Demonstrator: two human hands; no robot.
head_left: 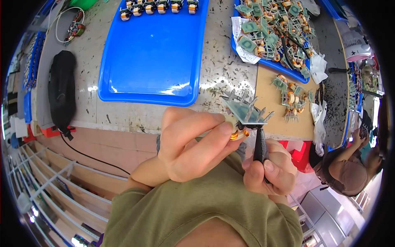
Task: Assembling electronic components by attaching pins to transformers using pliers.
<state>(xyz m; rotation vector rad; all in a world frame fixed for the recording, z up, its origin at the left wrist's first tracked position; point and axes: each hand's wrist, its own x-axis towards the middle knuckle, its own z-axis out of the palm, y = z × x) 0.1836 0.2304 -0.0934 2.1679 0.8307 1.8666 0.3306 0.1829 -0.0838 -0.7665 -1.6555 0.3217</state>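
Pinched between the fingertips of my left hand [193, 142] is a small green circuit board [242, 112], raised in front of my chest. Metal pins stick up from its upper side, and a copper-wound coil [239, 135] hangs beneath it. My right hand [271, 166] is closed around a black tapered tool [261, 147] with a textured grip, perhaps tweezers. Its narrow tip points up and meets the board's underside near the right corner; the exact contact is too small to make out.
Beyond my hands lies a blue tray [152, 57] with a row of coil boards [162, 6] along its far end. At right, another blue tray [284, 71] is heaped with boards and black-handled pliers [286, 51]. Several boards [291, 98] rest on brown cardboard [269, 111]. A black pouch [62, 88] lies left.
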